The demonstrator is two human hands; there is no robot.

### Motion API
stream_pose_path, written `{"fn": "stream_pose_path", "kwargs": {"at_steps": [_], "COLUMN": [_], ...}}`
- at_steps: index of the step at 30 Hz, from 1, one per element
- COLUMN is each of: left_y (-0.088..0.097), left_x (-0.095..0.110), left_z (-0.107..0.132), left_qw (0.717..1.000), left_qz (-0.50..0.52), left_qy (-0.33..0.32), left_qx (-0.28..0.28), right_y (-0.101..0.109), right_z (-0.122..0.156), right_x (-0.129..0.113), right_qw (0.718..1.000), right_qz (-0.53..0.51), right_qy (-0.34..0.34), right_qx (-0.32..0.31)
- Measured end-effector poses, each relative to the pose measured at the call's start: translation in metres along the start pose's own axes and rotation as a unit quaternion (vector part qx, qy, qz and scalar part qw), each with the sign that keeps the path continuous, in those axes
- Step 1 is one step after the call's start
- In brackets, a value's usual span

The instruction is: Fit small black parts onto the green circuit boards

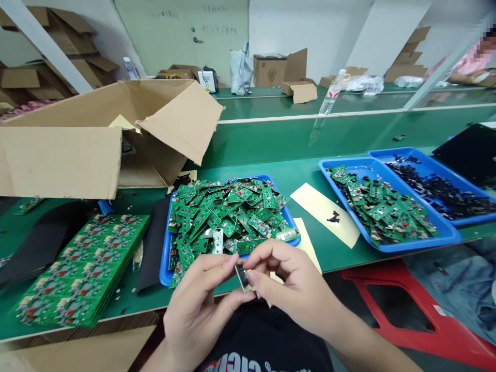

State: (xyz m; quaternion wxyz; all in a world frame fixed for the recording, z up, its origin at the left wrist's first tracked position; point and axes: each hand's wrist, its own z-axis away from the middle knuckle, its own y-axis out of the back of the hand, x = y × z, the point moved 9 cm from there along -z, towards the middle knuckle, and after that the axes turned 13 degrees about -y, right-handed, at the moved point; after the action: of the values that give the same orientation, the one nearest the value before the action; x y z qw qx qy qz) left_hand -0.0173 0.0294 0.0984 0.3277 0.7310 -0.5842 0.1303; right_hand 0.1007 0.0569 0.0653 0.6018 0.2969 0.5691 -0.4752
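Note:
A small circuit board [248, 289] with a black part on its face is held between my two hands, close to my body. My left hand [201, 297] grips it at the left end with thumb and fingers. My right hand [289, 279] pinches it from the right, the thumb pressed on or beside the black part. Fingers hide much of the board. Just beyond my hands, a blue tray [165, 266] is heaped with green circuit boards [228, 206].
Stacked board panels [89, 268] and an open carton [62, 160] are at left. On the right, yellow paper [310, 199] bears small black pieces; one blue tray [411, 246] holds boards, another [403, 151] black parts. A water bottle [331, 95] stands behind; a red stool [411, 315] is below.

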Motion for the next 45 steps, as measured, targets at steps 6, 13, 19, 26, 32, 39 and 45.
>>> {"fn": "stream_pose_path", "kwargs": {"at_steps": [6, 13, 19, 26, 32, 39, 45], "left_y": [-0.013, -0.016, -0.021, -0.018, -0.019, -0.04, -0.05], "left_x": [-0.02, -0.04, -0.042, -0.048, -0.042, -0.042, -0.043], "left_z": [0.01, 0.022, 0.023, 0.029, 0.019, 0.02, 0.022], "left_qw": [0.987, 0.965, 0.95, 0.938, 0.957, 0.913, 0.896], "left_qz": [0.07, 0.092, 0.136, 0.138, 0.094, 0.191, 0.207], "left_qy": [0.138, 0.246, 0.281, 0.313, 0.272, 0.335, 0.342], "left_qx": [-0.034, 0.03, 0.031, 0.046, -0.04, -0.135, -0.193], "right_y": [-0.003, -0.021, -0.017, -0.005, -0.004, -0.007, -0.013], "right_z": [0.016, 0.028, 0.026, 0.022, 0.027, 0.026, 0.024], "right_x": [-0.031, -0.039, -0.035, -0.033, -0.042, -0.041, -0.032], "right_qw": [0.929, 0.808, 0.83, 0.849, 0.825, 0.788, 0.744], "right_qz": [0.257, 0.423, 0.407, 0.392, 0.43, 0.493, 0.539], "right_qy": [0.219, 0.317, 0.28, 0.261, 0.285, 0.302, 0.362], "right_qx": [0.153, 0.261, 0.259, 0.24, 0.232, 0.212, 0.16]}}
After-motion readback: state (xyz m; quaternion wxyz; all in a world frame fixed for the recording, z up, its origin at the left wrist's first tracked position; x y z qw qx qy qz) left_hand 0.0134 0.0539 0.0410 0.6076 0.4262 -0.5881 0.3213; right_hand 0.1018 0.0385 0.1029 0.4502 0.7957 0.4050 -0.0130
